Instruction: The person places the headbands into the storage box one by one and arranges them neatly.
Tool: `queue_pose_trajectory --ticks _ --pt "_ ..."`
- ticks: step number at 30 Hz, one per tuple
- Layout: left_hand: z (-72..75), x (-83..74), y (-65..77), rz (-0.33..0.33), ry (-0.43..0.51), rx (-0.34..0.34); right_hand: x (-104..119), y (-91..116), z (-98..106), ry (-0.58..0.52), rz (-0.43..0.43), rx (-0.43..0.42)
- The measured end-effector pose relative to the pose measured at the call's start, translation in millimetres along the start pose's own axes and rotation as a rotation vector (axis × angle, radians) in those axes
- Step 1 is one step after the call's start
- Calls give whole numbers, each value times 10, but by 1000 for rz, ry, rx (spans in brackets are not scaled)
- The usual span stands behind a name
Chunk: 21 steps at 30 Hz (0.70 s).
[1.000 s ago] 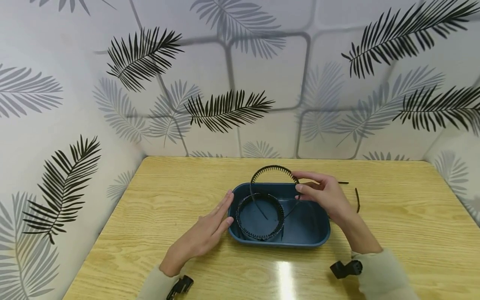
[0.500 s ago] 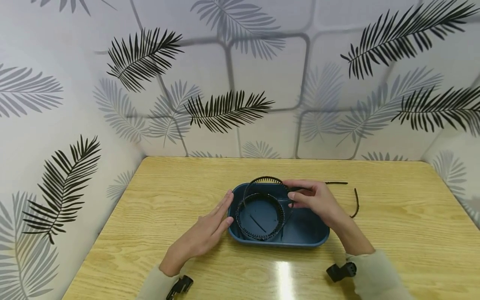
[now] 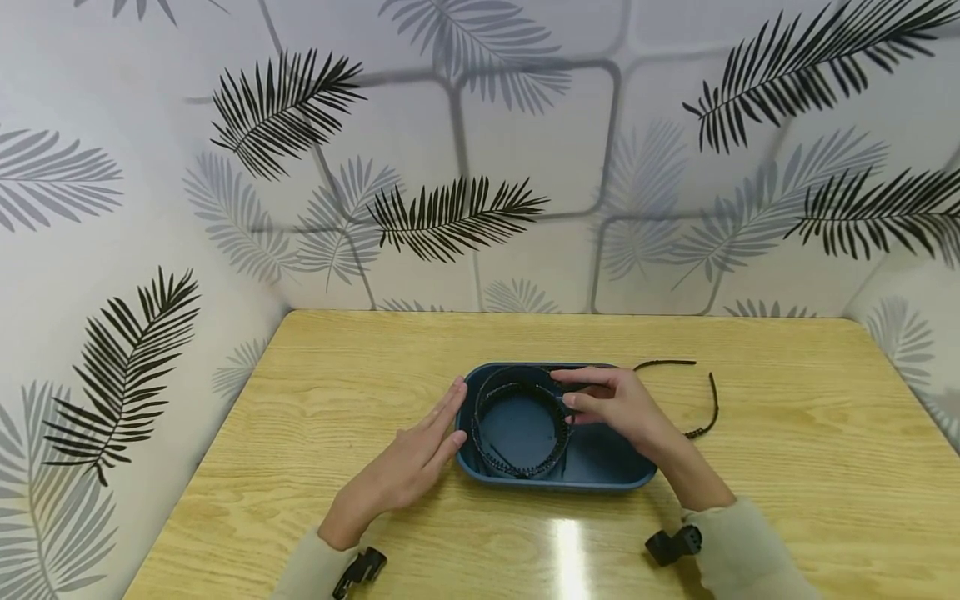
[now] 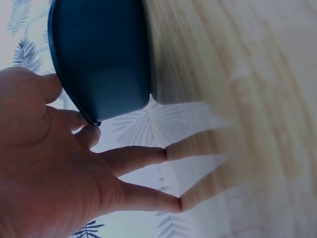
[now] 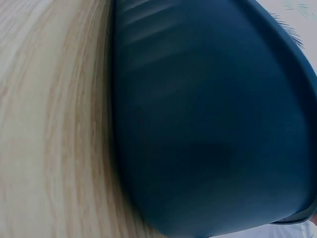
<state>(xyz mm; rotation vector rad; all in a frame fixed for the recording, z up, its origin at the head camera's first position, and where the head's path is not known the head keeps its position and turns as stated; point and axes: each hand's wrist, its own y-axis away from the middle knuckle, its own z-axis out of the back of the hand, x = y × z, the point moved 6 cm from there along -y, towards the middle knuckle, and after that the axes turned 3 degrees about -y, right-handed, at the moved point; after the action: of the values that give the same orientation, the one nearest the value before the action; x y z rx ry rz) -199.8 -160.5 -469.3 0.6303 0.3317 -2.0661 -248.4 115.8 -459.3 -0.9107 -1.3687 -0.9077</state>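
A dark blue oblong bin (image 3: 618, 471) stands on the table, its side filling much of the right wrist view. Several black toothed headbands (image 3: 487, 461) form a ring in its left part. My right hand (image 3: 622, 408) reaches over the back right of the bin and pinches one black headband (image 3: 498, 377) by its side. That headband sits low, just above the ring or touching it; I cannot tell which. My left hand (image 3: 405, 467) rests against the bin's left end with fingers straight. In the left wrist view, fingertips of the left hand (image 4: 59, 168) touch the bin's rim (image 4: 74, 101) and the table.
Right of the bin, a black headband (image 3: 714, 400) lies on the wooden table (image 3: 337, 367), partly hidden by my right arm. Another thin black band end (image 3: 671, 362) shows behind my right hand. A leaf-patterned wall (image 3: 525, 150) rises at the table's back edge.
My right hand has moved left and lowered the headband from above the bin into it, close onto the ring. The left hand has stayed at the bin's left end.
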Motion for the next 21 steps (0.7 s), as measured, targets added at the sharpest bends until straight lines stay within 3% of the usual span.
queue_pose_trajectory --ticks 21 --pt "6 -14 5 -7 -11 -2 -75 -21 -33 72 -32 8"
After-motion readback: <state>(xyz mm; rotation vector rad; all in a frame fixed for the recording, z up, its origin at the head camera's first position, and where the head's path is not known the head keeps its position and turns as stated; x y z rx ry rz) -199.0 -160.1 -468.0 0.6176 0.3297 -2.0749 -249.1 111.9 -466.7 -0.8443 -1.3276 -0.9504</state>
